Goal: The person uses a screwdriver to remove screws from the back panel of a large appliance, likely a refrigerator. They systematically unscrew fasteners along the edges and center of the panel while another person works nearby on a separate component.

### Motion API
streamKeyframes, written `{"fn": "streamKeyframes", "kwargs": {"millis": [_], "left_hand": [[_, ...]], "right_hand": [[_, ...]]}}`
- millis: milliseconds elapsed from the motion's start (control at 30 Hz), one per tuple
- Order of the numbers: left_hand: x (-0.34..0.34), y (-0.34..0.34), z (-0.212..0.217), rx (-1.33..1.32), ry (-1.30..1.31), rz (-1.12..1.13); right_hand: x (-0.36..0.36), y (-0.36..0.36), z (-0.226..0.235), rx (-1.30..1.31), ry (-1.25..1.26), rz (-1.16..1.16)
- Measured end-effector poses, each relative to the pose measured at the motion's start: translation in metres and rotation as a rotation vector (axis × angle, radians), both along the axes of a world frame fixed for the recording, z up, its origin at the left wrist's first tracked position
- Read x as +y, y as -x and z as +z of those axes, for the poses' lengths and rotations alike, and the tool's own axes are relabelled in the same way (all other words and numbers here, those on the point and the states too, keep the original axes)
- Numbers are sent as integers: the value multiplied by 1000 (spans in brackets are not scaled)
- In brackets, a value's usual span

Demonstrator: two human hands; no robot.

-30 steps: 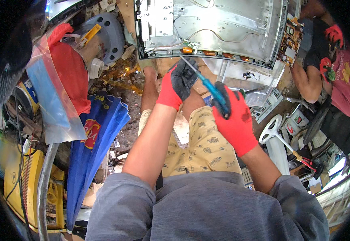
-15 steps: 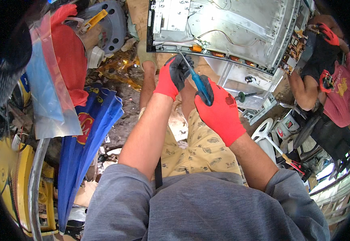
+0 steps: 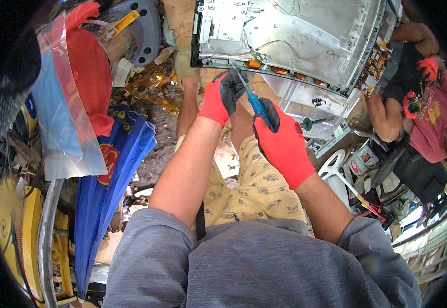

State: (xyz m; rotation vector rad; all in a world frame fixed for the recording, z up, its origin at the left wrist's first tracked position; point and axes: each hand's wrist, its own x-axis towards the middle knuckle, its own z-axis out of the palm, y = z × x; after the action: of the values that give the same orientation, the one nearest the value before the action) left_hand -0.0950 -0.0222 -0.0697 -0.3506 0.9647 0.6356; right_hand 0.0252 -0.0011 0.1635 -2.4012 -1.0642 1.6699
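Note:
A screwdriver (image 3: 255,104) with a blue handle is gripped in my right hand (image 3: 283,141), which wears a red glove with dark palm coating. Its thin shaft slants up and left to the near edge of a metal panel (image 3: 290,31), which looks like an opened flat-screen television. My left hand (image 3: 224,95), in a matching glove, is closed around the shaft close to the tip, just below the panel's black rim. Along that rim run orange strips (image 3: 280,71) and thin wires. The exact spot under the tip is too small to make out.
Another person (image 3: 433,113) in a pink shirt works at the right, wearing red gloves. Circuit boards (image 3: 372,64) lie beside the panel. On the left are a folded blue umbrella (image 3: 103,205), clear plastic sheeting (image 3: 67,128) and a yellow casing (image 3: 23,226). A white bucket (image 3: 364,159) stands right.
Both my hands and the screwdriver have shifted slightly right, and my right hand is a little lower. The other person's gloved hands have moved.

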Motion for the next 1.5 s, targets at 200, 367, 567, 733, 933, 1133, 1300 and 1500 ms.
{"fn": "streamKeyframes", "kwargs": {"millis": [200,367,567,733,933,1133,1300,1500], "left_hand": [[3,0,4,47,43,-20],[5,0,12,42,55,-20],[5,3,15,46,-21,-44],[6,8,9,71,-51,-104],[14,27,-9,395,-211,-471],[58,35,-18,130,28,233],[51,45,-24,192,16,164],[38,48,-9,125,106,52]], "right_hand": [[10,-1,-3,84,78,-131],[-2,6,-3,37,50,-135],[-7,9,-3,-9,85,-160],[-2,13,-7,244,105,-500],[9,27,-4,496,238,-1209],[16,27,-13,434,307,-1135],[17,32,-17,-53,121,-134],[36,38,-4,-388,24,838]]}}
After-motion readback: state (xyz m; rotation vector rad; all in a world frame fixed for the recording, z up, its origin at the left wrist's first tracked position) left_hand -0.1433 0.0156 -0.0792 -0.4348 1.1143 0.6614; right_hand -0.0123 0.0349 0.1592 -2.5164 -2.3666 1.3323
